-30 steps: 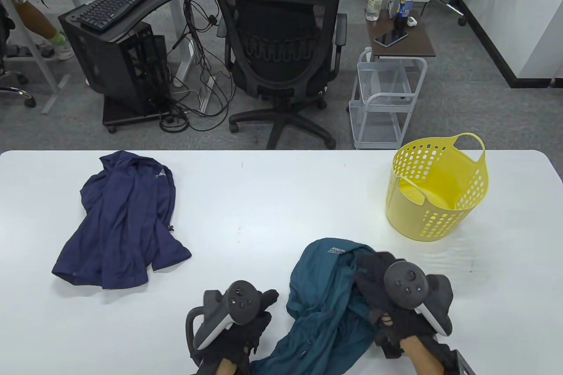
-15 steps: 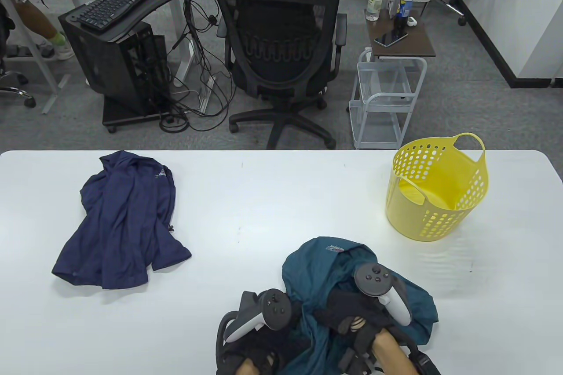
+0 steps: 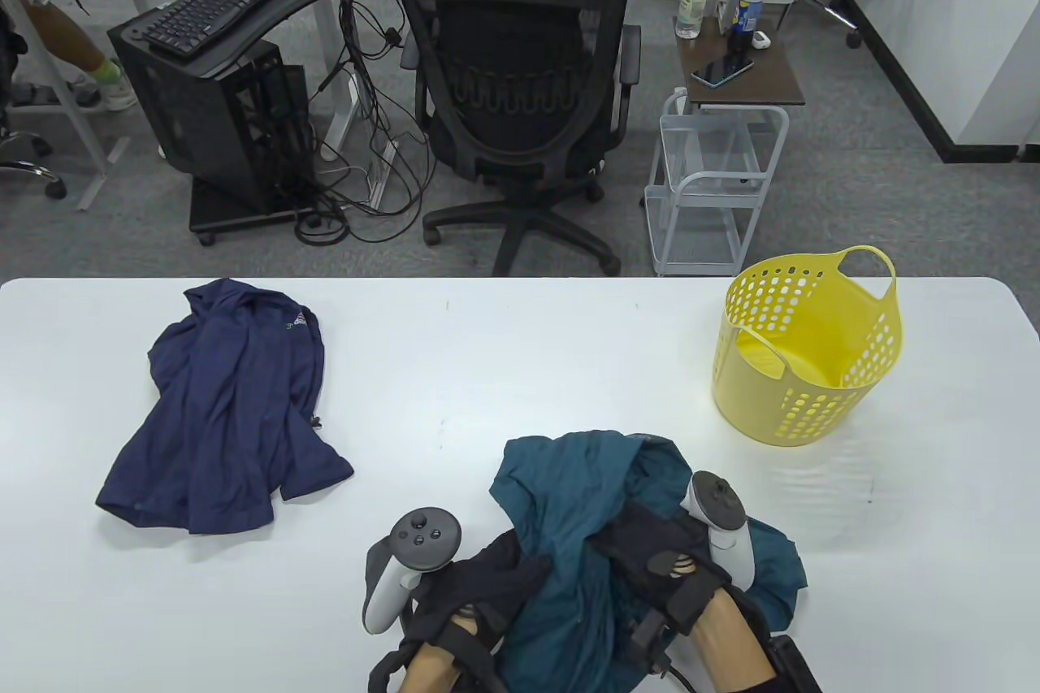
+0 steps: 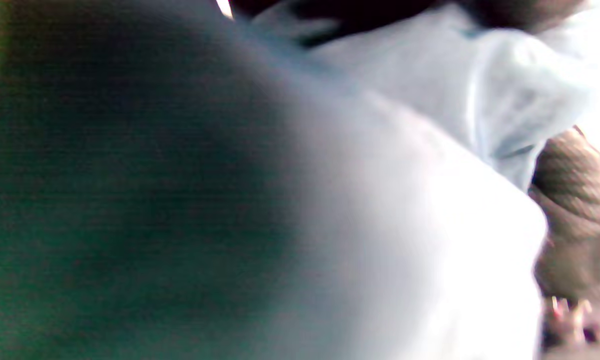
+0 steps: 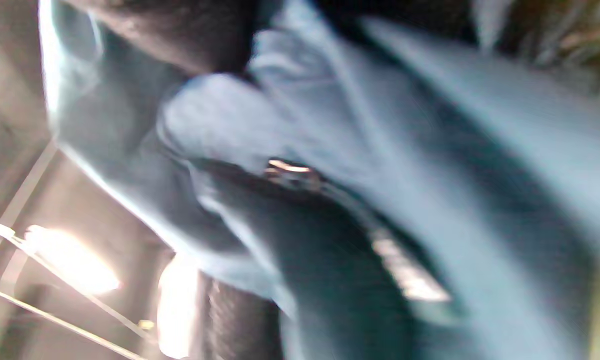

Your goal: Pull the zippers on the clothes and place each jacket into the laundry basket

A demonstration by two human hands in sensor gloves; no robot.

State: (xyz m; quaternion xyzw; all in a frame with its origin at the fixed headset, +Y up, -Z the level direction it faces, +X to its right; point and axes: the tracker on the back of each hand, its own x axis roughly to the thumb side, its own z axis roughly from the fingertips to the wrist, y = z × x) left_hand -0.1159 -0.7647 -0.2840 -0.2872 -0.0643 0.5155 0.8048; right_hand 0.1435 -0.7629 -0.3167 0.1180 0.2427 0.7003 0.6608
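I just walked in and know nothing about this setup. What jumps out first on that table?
Two hands in black sensor gloves, the left hand and right hand, are buried in a crumpled teal zip-up jacket at the white table's near edge. A bright yellow perforated plastic laundry basket stands at the far right, nothing visible inside it. A dark navy blue jacket lies flat on the left.

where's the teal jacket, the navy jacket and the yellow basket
teal jacket (image 3: pixel 569 498): table view, upper bunched fabric
navy jacket (image 3: pixel 227 417): table view, middle of the body
yellow basket (image 3: pixel 881 352): table view, right perforated wall
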